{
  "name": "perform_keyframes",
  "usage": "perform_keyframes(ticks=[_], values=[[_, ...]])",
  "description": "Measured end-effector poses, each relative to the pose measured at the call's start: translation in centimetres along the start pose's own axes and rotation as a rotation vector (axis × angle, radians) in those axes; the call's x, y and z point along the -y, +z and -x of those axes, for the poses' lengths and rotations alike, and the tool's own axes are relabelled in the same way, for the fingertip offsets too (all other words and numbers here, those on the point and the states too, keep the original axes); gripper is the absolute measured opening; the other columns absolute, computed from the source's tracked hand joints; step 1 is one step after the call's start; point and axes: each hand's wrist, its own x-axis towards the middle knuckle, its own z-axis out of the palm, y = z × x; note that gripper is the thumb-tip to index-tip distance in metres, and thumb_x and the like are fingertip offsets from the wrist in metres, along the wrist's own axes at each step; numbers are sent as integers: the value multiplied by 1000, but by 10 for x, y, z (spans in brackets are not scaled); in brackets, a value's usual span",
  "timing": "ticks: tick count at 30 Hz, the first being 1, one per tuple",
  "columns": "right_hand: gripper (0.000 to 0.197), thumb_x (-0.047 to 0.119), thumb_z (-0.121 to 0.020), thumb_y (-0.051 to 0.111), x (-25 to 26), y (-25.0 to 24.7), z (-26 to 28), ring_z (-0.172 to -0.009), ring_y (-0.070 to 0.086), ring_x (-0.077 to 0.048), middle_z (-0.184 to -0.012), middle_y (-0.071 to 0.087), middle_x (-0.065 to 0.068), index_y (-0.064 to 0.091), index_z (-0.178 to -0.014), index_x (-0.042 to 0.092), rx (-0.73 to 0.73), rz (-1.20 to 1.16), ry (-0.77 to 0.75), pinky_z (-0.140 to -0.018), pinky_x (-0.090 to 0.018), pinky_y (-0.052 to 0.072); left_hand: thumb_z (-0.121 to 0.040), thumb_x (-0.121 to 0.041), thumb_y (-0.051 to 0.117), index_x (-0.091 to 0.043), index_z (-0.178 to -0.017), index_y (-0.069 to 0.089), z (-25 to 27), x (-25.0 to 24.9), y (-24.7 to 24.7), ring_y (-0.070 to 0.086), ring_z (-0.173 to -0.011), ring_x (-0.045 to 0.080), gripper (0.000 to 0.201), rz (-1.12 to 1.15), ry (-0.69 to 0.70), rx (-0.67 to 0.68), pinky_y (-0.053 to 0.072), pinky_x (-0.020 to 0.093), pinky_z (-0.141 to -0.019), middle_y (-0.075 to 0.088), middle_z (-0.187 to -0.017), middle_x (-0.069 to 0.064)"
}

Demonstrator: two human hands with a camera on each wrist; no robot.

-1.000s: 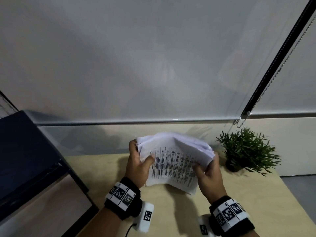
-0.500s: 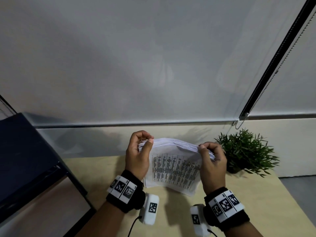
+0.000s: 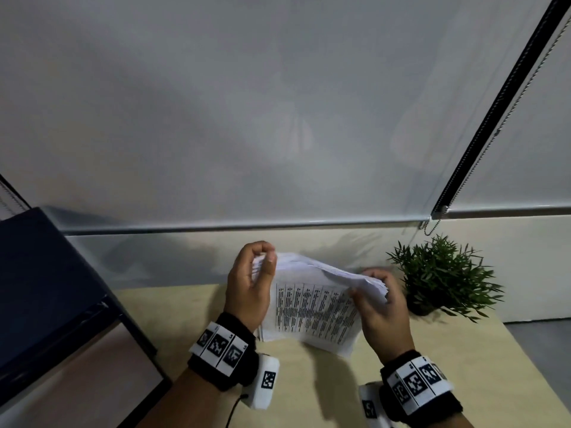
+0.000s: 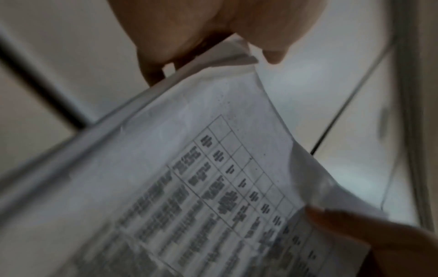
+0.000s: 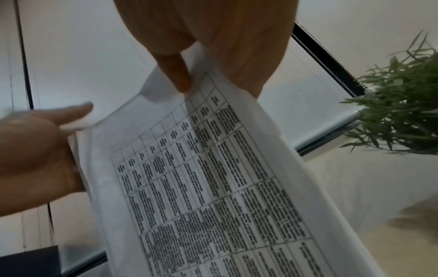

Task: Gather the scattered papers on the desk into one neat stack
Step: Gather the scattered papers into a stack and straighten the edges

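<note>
Head view, left hand (image 3: 247,291) and right hand (image 3: 381,307) — fingers curled, pinching the papers (image 3: 312,307) by the top corners

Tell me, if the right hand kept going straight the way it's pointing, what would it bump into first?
Probably the wall behind the desk. The right hand, holding the paper stack, points up and away; the plant sits off to its right. Depth is unclear.

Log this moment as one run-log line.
left hand: grips bundle's left edge | right hand: pinches right edge | white printed-table paper bundle: upright on beige wooden desk, edges uneven
</note>
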Motion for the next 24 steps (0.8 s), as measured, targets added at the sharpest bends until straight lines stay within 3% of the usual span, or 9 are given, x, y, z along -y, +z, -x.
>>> perform_keyframes(ticks=[3,5,8,12,14,16,18,21,24], values=[[34,-3,-83,70,10,2,-8,-75,63,-1,-89,67,16,58,-89,28,-16,181,-121,-67,-20,51,-73,-62,58,-33,-125,49,-1,-28,-8,35,-130,14,60,-687,298,110,27,38,-105,42,-141,-6],[29,-4,-80,64,29,10,-18,-74,63,-6,-85,68,9,62,-93,22,45,281,-248,-67,-24,52,-72,-56,61,-37,-132,40,-5,-52,-7,30,-137,18,66,-929,426,285,24,42,-105,35,-149,-7],[36,-12,-67,60,63,29,-28,-80,66,-15,-89,73,-2,68,-96,7,164,403,-448,-74,-25,53,-80,-34,60,-35,-125,43,-12,-60,-6,57,-114,20,48,-821,346,484,45,34,-90,62,-125,-7],[37,2,-74,76,79,30,-34,-95,65,-16,-104,72,0,67,-109,11,179,465,-500,-85,-28,51,-80,-18,62,-30,-104,59,-15,-44,-19,66,-75,26,27,-668,257,405,53,34,-65,74,-86,1],[50,24,-76,80,63,10,-35,-115,56,-20,-124,63,-4,61,-121,15,47,547,-386,-100,-37,46,-81,-14,69,-26,-101,64,-15,-29,-31,68,-72,23,23,-524,180,303,54,35,-66,75,-81,1],[73,46,-71,78,36,-20,-31,-134,40,-24,-146,44,-7,51,-133,21,-167,558,-86,-112,-49,36,-77,-8,75,-24,-96,70,-16,-4,-49,71,-82,14,25,-299,-14,198,55,34,-76,76,-83,-13],[95,55,-65,76,6,-47,-27,-142,28,-23,-158,24,-2,33,-146,30,-251,349,239,-114,-56,30,-74,-5,77,-24,-91,73,-17,21,-67,72,-92,18,26,-56,-180,136,55,36,-88,76,-86,-17],[107,42,-64,88,-28,-67,-21,-142,35,-20,-160,28,-1,21,-148,46,-38,-228,477,-113,-59,31,-75,-2,73,-15,-105,71,-14,40,-77,69,-104,27,33,192,-275,96,48,51,-98,74,-107,7],[78,13,-75,77,-29,-61,-15,-123,60,-33,-136,62,-13,41,-144,11,197,-480,513,-98,-51,51,-74,-7,71,-6,-111,68,-10,48,-69,67,-107,31,36,275,-293,108,47,54,-99,73,-111,11]])
